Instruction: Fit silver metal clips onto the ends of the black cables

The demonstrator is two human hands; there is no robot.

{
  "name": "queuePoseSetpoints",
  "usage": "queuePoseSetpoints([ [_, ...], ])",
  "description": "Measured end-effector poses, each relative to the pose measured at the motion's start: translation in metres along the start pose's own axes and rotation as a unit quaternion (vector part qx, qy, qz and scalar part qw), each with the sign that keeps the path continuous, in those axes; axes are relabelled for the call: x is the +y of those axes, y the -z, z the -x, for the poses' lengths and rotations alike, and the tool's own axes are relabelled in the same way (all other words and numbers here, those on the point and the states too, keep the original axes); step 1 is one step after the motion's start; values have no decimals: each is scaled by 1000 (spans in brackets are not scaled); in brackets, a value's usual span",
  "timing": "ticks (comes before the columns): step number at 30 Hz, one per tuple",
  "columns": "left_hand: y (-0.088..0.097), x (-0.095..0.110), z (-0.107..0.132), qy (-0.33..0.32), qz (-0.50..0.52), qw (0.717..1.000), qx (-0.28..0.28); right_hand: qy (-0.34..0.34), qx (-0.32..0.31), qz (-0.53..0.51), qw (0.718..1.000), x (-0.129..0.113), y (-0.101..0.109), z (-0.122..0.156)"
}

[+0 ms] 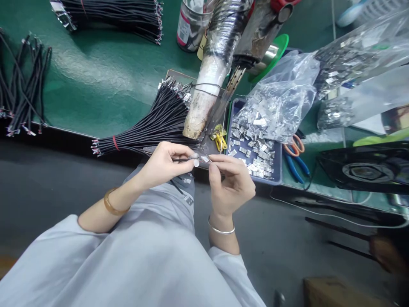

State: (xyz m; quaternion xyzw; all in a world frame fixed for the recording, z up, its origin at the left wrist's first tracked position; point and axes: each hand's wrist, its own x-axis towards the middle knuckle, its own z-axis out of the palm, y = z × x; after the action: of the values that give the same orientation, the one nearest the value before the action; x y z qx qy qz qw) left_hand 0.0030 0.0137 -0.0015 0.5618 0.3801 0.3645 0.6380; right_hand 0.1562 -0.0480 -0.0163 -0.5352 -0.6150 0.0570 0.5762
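My left hand [168, 164] is closed in a pinch on a black cable [180, 160], whose end points right. White covers show on its fingertips. Beyond them, a small silver metal connector [205, 158] lies between my two hands. My right hand [231, 181] pinches at this connector with thumb and forefinger. Whether the cable end sits inside the connector is too small to tell. Beneath my left hand, another connector-tipped cable [188, 199] hangs over my lap. Just behind lies a large bundle of black cables [150, 123], tied with a red band.
A blue tray [277, 164] of loose metal connectors stands right, partly under a plastic bag [281, 98]. A wrapped duct [204, 89] slants down close above my hands. Blue-handled pliers [295, 166] lie beside the tray. More cable bundles [115, 17] occupy the green bench [86, 81].
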Motion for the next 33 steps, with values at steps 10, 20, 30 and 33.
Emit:
queuePoseSetpoints([
  [10,-1,-1,1,7,-1,1000,22,-14,21,-26,999,1,-1,5],
  [20,-3,-4,-2,9,51,998,37,-1,5,-4,1000,9,-5,9],
  [30,-8,-8,-4,-13,-2,995,95,159,-29,121,979,11,-6,1],
  [33,-12,-9,-4,-11,9,993,117,188,-21,135,973,13,-7,-1],
])
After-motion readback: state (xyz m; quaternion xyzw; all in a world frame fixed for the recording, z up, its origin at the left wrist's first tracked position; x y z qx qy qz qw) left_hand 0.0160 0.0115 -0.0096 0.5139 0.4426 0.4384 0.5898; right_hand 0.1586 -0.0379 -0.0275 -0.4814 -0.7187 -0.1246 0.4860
